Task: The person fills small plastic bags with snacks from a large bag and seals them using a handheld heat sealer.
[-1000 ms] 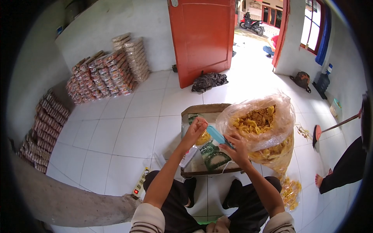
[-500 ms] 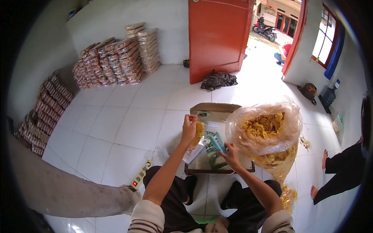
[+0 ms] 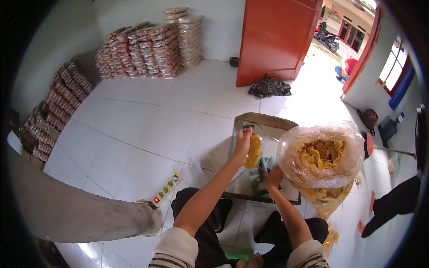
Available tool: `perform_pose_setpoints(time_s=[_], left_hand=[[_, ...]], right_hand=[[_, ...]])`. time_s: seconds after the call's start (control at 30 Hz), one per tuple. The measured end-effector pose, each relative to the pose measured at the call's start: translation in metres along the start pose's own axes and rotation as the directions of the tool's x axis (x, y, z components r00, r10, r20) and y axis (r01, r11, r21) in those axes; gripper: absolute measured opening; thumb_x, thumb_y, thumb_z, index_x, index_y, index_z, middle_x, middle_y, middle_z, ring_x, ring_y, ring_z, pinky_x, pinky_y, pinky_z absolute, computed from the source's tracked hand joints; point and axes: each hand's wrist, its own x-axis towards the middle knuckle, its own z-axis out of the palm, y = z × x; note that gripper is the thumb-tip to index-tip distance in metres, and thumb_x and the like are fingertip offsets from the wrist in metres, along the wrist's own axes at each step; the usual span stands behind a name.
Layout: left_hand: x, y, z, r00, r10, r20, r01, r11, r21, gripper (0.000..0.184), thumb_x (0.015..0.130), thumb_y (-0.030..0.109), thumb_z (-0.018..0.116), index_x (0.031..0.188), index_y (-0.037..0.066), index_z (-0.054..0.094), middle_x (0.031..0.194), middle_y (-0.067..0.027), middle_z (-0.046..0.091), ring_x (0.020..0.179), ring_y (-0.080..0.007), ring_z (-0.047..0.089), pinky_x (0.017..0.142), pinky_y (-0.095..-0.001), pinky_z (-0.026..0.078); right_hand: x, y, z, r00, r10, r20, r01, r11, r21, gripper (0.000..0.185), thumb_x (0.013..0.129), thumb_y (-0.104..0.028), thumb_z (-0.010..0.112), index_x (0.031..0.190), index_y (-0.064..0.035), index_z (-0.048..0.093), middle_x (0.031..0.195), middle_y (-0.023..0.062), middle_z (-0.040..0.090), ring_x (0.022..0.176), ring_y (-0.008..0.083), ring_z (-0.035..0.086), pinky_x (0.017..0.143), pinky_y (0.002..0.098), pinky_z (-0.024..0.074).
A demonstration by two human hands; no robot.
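My left hand (image 3: 242, 146) is closed at the top of a small clear packet (image 3: 253, 152) filled with yellow snacks, which hangs upright over a shallow cardboard tray (image 3: 268, 118). Just to its right, my right hand (image 3: 273, 177) grips a light-blue hand sealer (image 3: 264, 165) whose two arms stand apart. The sealer's arms are close to the packet; whether they touch it I cannot tell. A large clear plastic bag (image 3: 289, 149), open at the top and full of yellow snacks (image 3: 324, 154), stands against the tray's right side.
A power strip (image 3: 165, 190) with a lit red switch lies left of my legs. Packed bags (image 3: 138, 51) are stacked by the wall. A red door (image 3: 277, 42) stands open beside a black plastic heap (image 3: 270, 87). Another person's foot (image 3: 361, 226) shows at right.
The view has shifted, so the room sits further right in it. My left hand has brought the packet nearer the sealer, and the sealer has turned more upright.
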Motion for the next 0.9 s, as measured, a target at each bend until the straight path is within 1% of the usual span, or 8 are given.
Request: perform_pose_setpoints(time_s=[0.1, 0.17, 0.27, 0.37, 0.47, 0.6, 0.67, 0.9], left_hand=[[-0.007, 0.008, 0.044, 0.996, -0.023, 0.088, 0.025, 0.999, -0.02, 0.025, 0.089, 0.03, 0.05, 0.101, 0.008, 0.045, 0.093, -0.0045, 0.054, 0.083, -0.015, 0.058, 0.068, -0.0275, 0.048], [-0.015, 0.014, 0.076, 0.98, -0.054, 0.192, 0.062, 0.998, -0.034, 0.024, 0.089, 0.03, 0.049, 0.101, 0.01, 0.046, 0.095, -0.0028, 0.055, 0.08, -0.013, 0.057, 0.066, -0.0263, 0.047], [-0.035, 0.012, 0.124, 0.963, -0.088, 0.256, 0.131, 0.98, -0.153, 0.022, 0.089, 0.03, 0.049, 0.099, 0.011, 0.046, 0.092, -0.0024, 0.055, 0.077, -0.0114, 0.056, 0.064, -0.0258, 0.047], [-0.046, -0.029, 0.175, 0.924, -0.14, 0.355, 0.233, 0.943, -0.236, 0.022, 0.089, 0.031, 0.049, 0.097, 0.01, 0.046, 0.088, -0.0031, 0.054, 0.075, -0.0105, 0.056, 0.061, -0.0248, 0.047], [-0.08, -0.076, 0.221, 0.83, -0.152, 0.536, 0.251, 0.961, -0.115, 0.022, 0.089, 0.03, 0.049, 0.095, 0.009, 0.046, 0.085, -0.0044, 0.054, 0.072, -0.0108, 0.055, 0.06, -0.0245, 0.048], [-0.163, -0.171, 0.26, 0.614, -0.321, 0.721, 0.242, 0.946, 0.215, 0.024, 0.09, 0.03, 0.048, 0.093, 0.007, 0.047, 0.085, -0.0035, 0.053, 0.076, -0.0098, 0.053, 0.065, -0.0236, 0.046], [-0.204, -0.196, 0.258, 0.53, -0.399, 0.749, 0.237, 0.917, 0.321, 0.024, 0.091, 0.031, 0.048, 0.094, 0.008, 0.048, 0.087, -0.0026, 0.053, 0.079, -0.0097, 0.053, 0.068, -0.0245, 0.046], [-0.278, -0.305, 0.265, 0.323, -0.792, 0.518, 0.352, 0.608, 0.711, 0.021, 0.09, 0.035, 0.047, 0.097, 0.015, 0.048, 0.095, 0.0008, 0.05, 0.09, -0.0103, 0.049, 0.076, -0.033, 0.042]], right_hand=[[0.0, 0.009, -0.014, 0.966, -0.257, 0.007, 0.257, 0.965, -0.042, 0.056, 0.077, -0.04, 0.063, 0.112, 0.0018, 0.049, 0.113, 0.0209, 0.046, 0.109, 0.0374, 0.041, 0.088, 0.0426, 0.039], [-0.006, 0.015, -0.05, 0.744, -0.626, 0.234, 0.528, 0.765, 0.368, 0.047, 0.08, -0.035, 0.061, 0.114, -0.003, 0.053, 0.11, 0.0211, 0.049, 0.104, 0.0368, 0.046, 0.088, 0.0429, 0.0386], [-0.012, 0.037, -0.126, 0.552, -0.764, 0.333, 0.527, 0.629, 0.572, 0.038, 0.085, -0.032, 0.056, 0.111, -0.0043, 0.056, 0.104, 0.0189, 0.052, 0.093, 0.0317, 0.053, 0.083, 0.0385, 0.0426], [-0.016, 0.092, -0.196, 0.69, -0.492, 0.531, 0.142, 0.811, 0.567, 0.034, 0.087, -0.031, 0.055, 0.11, -0.0058, 0.057, 0.102, 0.0122, 0.056, 0.078, 0.0194, 0.056, 0.074, 0.0294, 0.0455], [-0.041, 0.168, -0.249, 0.842, -0.157, 0.516, -0.297, 0.663, 0.687, 0.055, 0.086, -0.032, 0.056, 0.128, -0.0024, 0.037, 0.102, 0.01, 0.058, 0.085, 0.0161, 0.056, 0.076, 0.0277, 0.0448], [-0.103, 0.244, -0.28, 0.943, 0.02, 0.333, -0.294, 0.523, 0.8, 0.048, 0.088, -0.029, 0.055, 0.126, -0.0054, 0.039, 0.1, 0.0086, 0.055, 0.091, 0.0164, 0.057, 0.081, 0.0301, 0.0466], [-0.122, 0.279, -0.272, 0.84, 0.0, 0.543, -0.458, 0.538, 0.707, 0.045, 0.087, -0.032, 0.055, 0.121, -0.004, 0.044, 0.099, 0.008, 0.056, 0.089, 0.0157, 0.057, 0.08, 0.0285, 0.0466], [-0.202, 0.384, -0.198, 0.844, 0.225, 0.487, -0.532, 0.242, 0.811, 0.054, 0.081, -0.034, 0.064, 0.118, -0.0001, 0.045, 0.099, 0.0069, 0.055, 0.085, 0.015, 0.056, 0.076, 0.0265, 0.0462]])
